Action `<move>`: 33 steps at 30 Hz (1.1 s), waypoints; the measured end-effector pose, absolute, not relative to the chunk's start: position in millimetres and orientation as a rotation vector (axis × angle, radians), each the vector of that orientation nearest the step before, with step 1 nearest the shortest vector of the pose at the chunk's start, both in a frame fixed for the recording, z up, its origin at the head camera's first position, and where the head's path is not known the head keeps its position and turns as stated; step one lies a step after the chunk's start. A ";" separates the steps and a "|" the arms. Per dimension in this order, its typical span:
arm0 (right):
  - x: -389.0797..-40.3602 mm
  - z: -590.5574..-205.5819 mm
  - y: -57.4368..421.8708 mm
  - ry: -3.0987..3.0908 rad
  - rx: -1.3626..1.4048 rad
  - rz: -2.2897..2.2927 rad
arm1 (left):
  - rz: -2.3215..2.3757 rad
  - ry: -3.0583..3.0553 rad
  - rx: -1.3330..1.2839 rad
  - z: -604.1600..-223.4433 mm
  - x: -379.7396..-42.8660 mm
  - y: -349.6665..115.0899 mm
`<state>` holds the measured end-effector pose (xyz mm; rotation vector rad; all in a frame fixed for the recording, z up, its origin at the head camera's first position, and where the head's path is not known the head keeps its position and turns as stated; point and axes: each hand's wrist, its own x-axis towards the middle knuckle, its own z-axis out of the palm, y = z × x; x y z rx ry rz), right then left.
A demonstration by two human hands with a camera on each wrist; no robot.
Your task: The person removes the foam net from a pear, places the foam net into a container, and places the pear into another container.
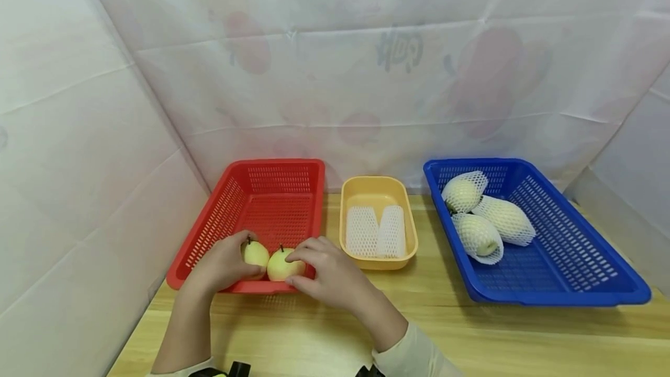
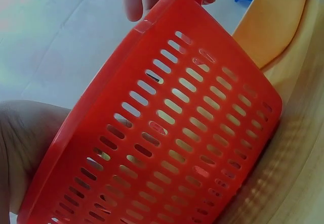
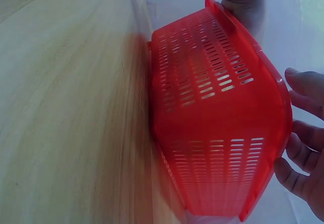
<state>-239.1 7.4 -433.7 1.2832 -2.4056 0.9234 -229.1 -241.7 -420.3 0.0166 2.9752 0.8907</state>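
Red plastic basket [image 1: 277, 162], left side of the worktop [image 1: 492, 336] — that is where I find the left pear [image 1: 255, 253] and the right pear [image 1: 284, 267], both bare and set side by side at its near end. From my remote station, the head view shows me the left hand [image 1: 222, 262] grasping the left pear, its fingers curled about the side, while the right hand [image 1: 332, 269] has the right pear between bent fingers and thumb, close to the near rim. The wrist cameras help me little: the basket wall hides the pears from them. Just right of it, the yellow tray [image 1: 374, 195] carries a left net sleeve [image 1: 362, 231] and a right net sleeve [image 1: 391, 231], both flat and unfilled. Well apart to the right, the blue basket [image 1: 565, 298] holds an upper netted pear [image 1: 464, 192], a middle netted pear [image 1: 503, 221] and a near netted pear [image 1: 476, 236]. I judge the netting a little over half done — three pears sleeved, two left, with one sleeve apiece in the tray.
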 end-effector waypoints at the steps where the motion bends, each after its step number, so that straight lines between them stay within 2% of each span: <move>1: -238.9 -433.2 7.8 -2.410 1.284 0.924 | 0.888 2.972 0.020 -420.1 -228.8 -241.9; 25: -236.2 -431.5 14.4 -2.478 1.301 0.792 | 0.872 2.957 0.089 -416.7 -225.9 -243.7; 33: -236.4 -429.0 40.0 -2.381 1.270 0.820 | 0.845 2.953 0.100 -415.4 -225.0 -246.1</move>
